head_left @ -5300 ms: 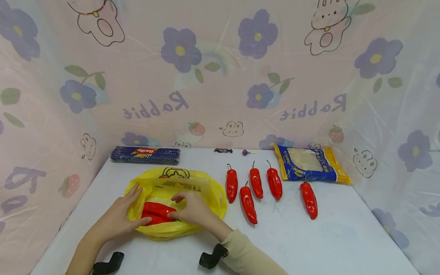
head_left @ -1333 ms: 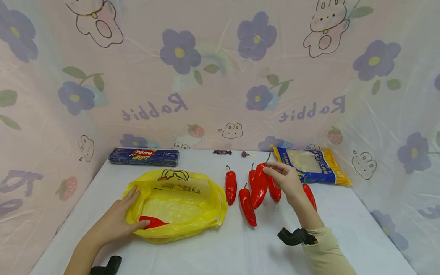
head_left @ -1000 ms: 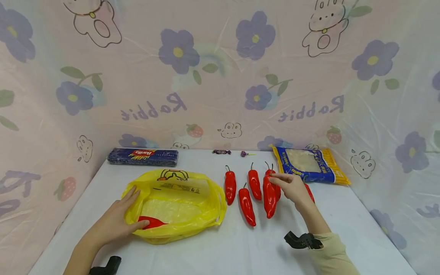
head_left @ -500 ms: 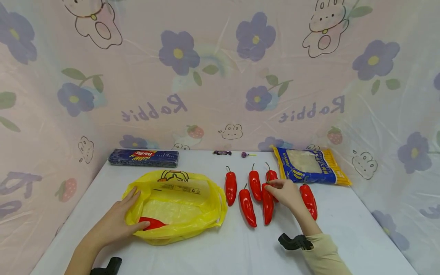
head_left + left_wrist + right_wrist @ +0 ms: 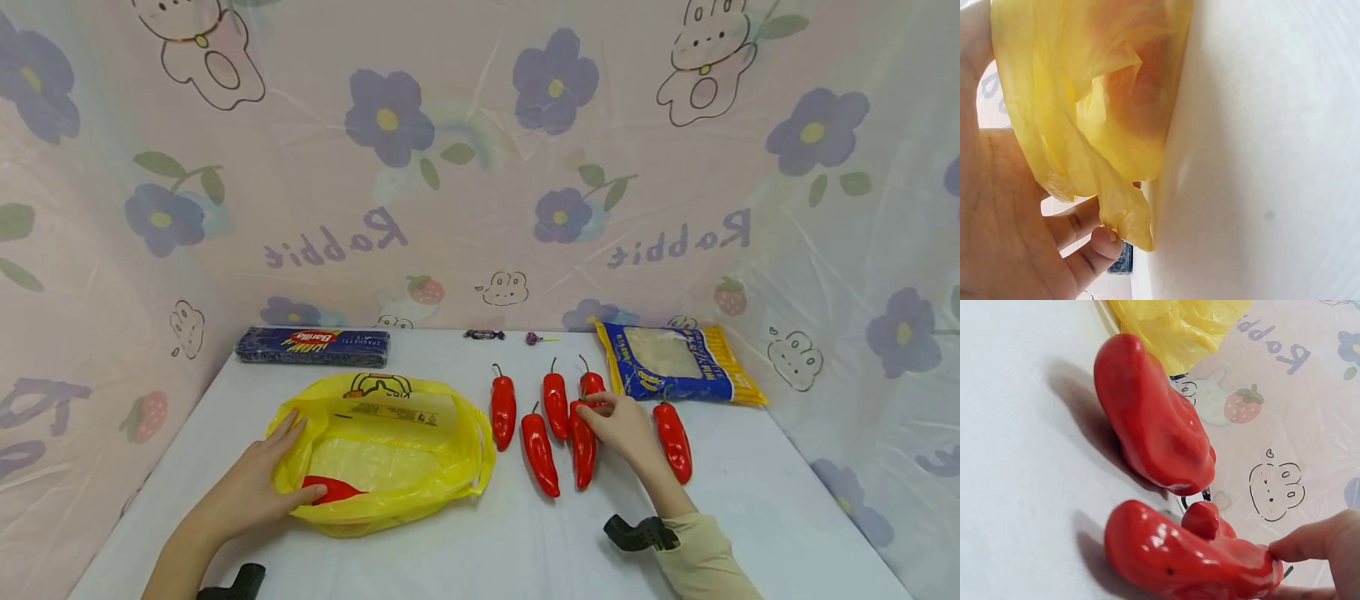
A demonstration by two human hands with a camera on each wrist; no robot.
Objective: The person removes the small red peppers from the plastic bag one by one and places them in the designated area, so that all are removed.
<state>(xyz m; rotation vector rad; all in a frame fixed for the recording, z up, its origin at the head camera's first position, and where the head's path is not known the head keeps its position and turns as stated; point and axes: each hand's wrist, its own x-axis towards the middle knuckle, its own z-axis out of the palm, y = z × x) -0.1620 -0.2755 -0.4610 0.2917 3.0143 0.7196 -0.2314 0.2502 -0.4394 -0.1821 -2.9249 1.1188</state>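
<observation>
My left hand point(image 5: 258, 479) holds the near-left rim of a yellow plastic bag point(image 5: 352, 517), its thumb reaching over the front edge and its fingers at the left side. Inside the bag's mouth part of a red pepper point(image 5: 333, 490) shows beside the thumb; the rest is hidden. My right hand point(image 5: 618, 425) pinches the stem end of a long red pepper point(image 5: 582, 450), which lies among others on the table. In the right wrist view, the pinched pepper point(image 5: 1191, 559) lies beside another red pepper point(image 5: 1147, 419); the left wrist view shows fingers against the bag point(image 5: 1116, 156).
Several red peppers point(image 5: 540, 454) lie right of the bag, with one pepper point(image 5: 672, 442) further right. Along the back are a blue spaghetti pack point(image 5: 312, 347), a wrapped candy point(image 5: 484, 335), a lollipop point(image 5: 532, 338) and a blue-yellow packet point(image 5: 667, 360). Printed curtains enclose the table.
My right hand has left the bag with a red pepper, carried it over to the other peppers and lowered it onto the table. The left hand has stayed at the bag.
</observation>
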